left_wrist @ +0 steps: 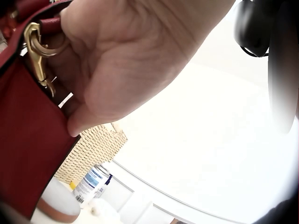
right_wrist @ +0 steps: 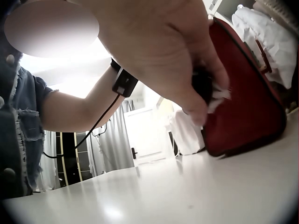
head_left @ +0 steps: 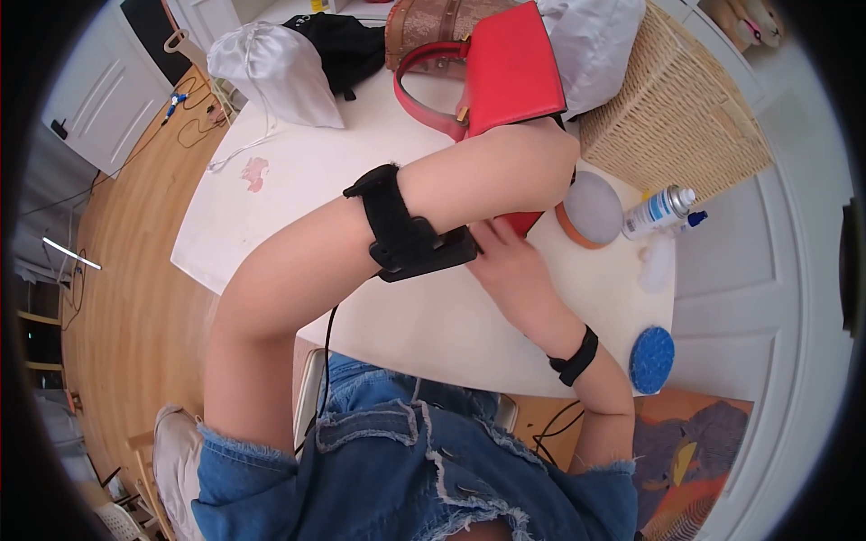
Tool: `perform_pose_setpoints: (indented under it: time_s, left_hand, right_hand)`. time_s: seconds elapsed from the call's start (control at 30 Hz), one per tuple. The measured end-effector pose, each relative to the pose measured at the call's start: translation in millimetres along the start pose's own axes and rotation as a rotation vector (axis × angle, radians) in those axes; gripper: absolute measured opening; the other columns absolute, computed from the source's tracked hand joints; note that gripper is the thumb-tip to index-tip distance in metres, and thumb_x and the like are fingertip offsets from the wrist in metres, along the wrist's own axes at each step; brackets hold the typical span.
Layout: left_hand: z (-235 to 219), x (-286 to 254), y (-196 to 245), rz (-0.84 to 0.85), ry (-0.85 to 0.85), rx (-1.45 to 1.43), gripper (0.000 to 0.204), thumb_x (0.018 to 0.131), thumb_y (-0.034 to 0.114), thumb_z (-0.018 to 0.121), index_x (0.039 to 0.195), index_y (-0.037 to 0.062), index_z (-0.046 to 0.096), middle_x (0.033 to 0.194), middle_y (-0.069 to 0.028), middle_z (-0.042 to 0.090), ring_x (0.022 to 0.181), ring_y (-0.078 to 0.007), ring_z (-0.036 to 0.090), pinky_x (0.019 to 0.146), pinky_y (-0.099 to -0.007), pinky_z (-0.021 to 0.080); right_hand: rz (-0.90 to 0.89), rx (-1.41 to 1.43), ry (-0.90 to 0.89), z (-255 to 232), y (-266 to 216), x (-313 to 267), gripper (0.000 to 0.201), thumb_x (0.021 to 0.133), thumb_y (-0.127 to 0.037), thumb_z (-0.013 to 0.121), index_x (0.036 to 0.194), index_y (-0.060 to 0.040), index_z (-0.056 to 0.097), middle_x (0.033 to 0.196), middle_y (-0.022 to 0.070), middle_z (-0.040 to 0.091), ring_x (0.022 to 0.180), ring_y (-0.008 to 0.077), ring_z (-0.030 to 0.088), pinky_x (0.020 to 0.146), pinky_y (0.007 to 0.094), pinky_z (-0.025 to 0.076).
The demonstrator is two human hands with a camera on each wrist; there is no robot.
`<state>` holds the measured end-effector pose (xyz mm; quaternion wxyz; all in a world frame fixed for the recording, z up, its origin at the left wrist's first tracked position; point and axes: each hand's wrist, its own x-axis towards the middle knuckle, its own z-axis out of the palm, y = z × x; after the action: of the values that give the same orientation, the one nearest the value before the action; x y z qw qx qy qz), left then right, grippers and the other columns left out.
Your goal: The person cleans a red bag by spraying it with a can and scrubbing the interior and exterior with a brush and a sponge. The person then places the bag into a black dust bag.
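Observation:
A red handbag [head_left: 514, 68] with a handle stands on the white table, tilted in the head view. My left hand [head_left: 534, 167] reaches across it; in the left wrist view that hand [left_wrist: 133, 65] grips the edge of the bag [left_wrist: 28, 144], thumb on the rim beside a gold clasp [left_wrist: 36, 56]. Low at the bag's side is my right hand [head_left: 519, 275]. The right wrist view shows this hand [right_wrist: 173, 60] with curled fingers pinching a small white cloth [right_wrist: 218, 99] against the red surface [right_wrist: 247, 102]; a dark thing within the fingers is unclear.
A woven basket [head_left: 677, 108], a grey round pad [head_left: 593, 209], a spray can [head_left: 654, 213] and a blue round sponge [head_left: 651, 359] are at the right. White pouch [head_left: 271, 72], black bag [head_left: 347, 50] and brown bag [head_left: 419, 32] lie at the back. A cable hangs from my left wrist.

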<state>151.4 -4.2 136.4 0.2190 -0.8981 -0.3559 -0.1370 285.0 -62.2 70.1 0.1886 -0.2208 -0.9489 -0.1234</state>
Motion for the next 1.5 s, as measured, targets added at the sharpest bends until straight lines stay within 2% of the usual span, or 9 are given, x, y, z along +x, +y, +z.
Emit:
perform_pose_setpoints:
  time_s: [0.03, 0.17, 0.23, 0.33, 0.6, 0.8, 1.1, 1.3, 1.5]
  left_hand:
    - [2.8, -1.2, 0.9, 0.108, 0.168, 0.237, 0.010, 0.056, 0.009, 0.066, 0.050, 0.0076, 0.059, 0.047, -0.0069, 0.051, 0.046, -0.0211, 0.052, 0.041, -0.0323, 0.039]
    - [-5.3, -1.6, 0.0, 0.149, 0.148, 0.251, 0.011, 0.057, 0.009, 0.066, 0.049, 0.0081, 0.059, 0.048, -0.0054, 0.052, 0.047, -0.0202, 0.053, 0.041, -0.0320, 0.039]
    - [-17.7, 1.2, -1.3, -0.067, -0.089, -0.179, 0.030, 0.087, 0.016, 0.056, 0.066, -0.0044, 0.063, 0.058, -0.0211, 0.055, 0.048, -0.0335, 0.053, 0.048, -0.0399, 0.044]
    - [-17.9, 2.9, -3.9, -0.079, -0.160, -0.219, 0.029, 0.087, 0.016, 0.056, 0.068, -0.0047, 0.063, 0.058, -0.0211, 0.056, 0.049, -0.0338, 0.055, 0.049, -0.0396, 0.045]
    - [-15.9, 5.2, -1.3, -0.211, -0.220, -0.242, 0.029, 0.088, 0.019, 0.056, 0.072, -0.0034, 0.065, 0.062, -0.0211, 0.059, 0.053, -0.0345, 0.059, 0.052, -0.0406, 0.048]
    - [-21.4, 6.7, -7.0, -0.118, -0.251, -0.272, 0.028, 0.086, 0.017, 0.055, 0.069, -0.0029, 0.064, 0.061, -0.0206, 0.059, 0.051, -0.0342, 0.058, 0.052, -0.0407, 0.048]
    - [-9.3, 2.9, -3.8, -0.127, -0.154, -0.203, 0.026, 0.085, 0.016, 0.055, 0.070, -0.0027, 0.064, 0.060, -0.0200, 0.058, 0.051, -0.0329, 0.058, 0.052, -0.0381, 0.048]
    - [-21.3, 4.3, -5.8, -0.066, -0.188, -0.272, 0.027, 0.087, 0.016, 0.055, 0.069, -0.0025, 0.065, 0.059, -0.0200, 0.057, 0.051, -0.0324, 0.057, 0.051, -0.0388, 0.047]
    - [-17.0, 1.2, -3.2, -0.157, -0.152, -0.310, 0.027, 0.087, 0.016, 0.056, 0.069, -0.0025, 0.065, 0.058, -0.0205, 0.056, 0.049, -0.0327, 0.056, 0.050, -0.0395, 0.046]
  right_hand:
    - [0.002, 0.001, -0.001, 1.7, -0.4, -1.6, 0.029, 0.070, -0.008, 0.063, 0.098, -0.0077, 0.058, 0.106, 0.0108, 0.052, 0.092, 0.0240, 0.058, 0.060, 0.0276, 0.051]
    - [0.028, 0.080, 0.072, -7.0, 4.7, 3.1, 0.031, 0.071, -0.006, 0.063, 0.102, -0.0055, 0.060, 0.104, 0.0109, 0.054, 0.093, 0.0268, 0.058, 0.065, 0.0327, 0.051]
    - [0.036, 0.014, 0.208, -14.7, 13.5, 9.7, 0.030, 0.071, -0.008, 0.063, 0.100, -0.0071, 0.058, 0.103, 0.0101, 0.053, 0.090, 0.0244, 0.058, 0.063, 0.0297, 0.052]
    - [0.048, -0.049, 0.456, -14.4, 18.1, 12.6, 0.031, 0.071, -0.008, 0.063, 0.101, -0.0081, 0.058, 0.104, 0.0084, 0.053, 0.089, 0.0230, 0.058, 0.062, 0.0299, 0.051]
    - [0.112, 0.141, -0.240, 0.3, 1.0, -7.6, 0.029, 0.077, -0.010, 0.066, 0.104, -0.0022, 0.058, 0.110, 0.0117, 0.053, 0.097, 0.0283, 0.056, 0.070, 0.0351, 0.052]
    - [0.196, -0.017, 0.305, -29.0, 27.5, 0.1, 0.024, 0.072, -0.008, 0.062, 0.095, -0.0100, 0.056, 0.097, 0.0064, 0.053, 0.086, 0.0222, 0.058, 0.060, 0.0323, 0.052]
    - [0.197, 0.091, -0.171, -2.7, 19.7, -20.7, 0.031, 0.069, -0.006, 0.065, 0.098, -0.0080, 0.053, 0.096, 0.0103, 0.053, 0.085, 0.0247, 0.058, 0.058, 0.0359, 0.050]
    - [0.354, 0.110, 0.266, -32.0, 23.8, -10.2, 0.028, 0.073, -0.006, 0.066, 0.097, -0.0090, 0.053, 0.095, 0.0110, 0.049, 0.080, 0.0240, 0.058, 0.057, 0.0348, 0.050]
    - [0.192, 0.112, -0.075, -10.0, 26.6, -22.1, 0.033, 0.073, -0.006, 0.068, 0.102, -0.0096, 0.053, 0.097, 0.0114, 0.048, 0.078, 0.0260, 0.059, 0.059, 0.0348, 0.051]
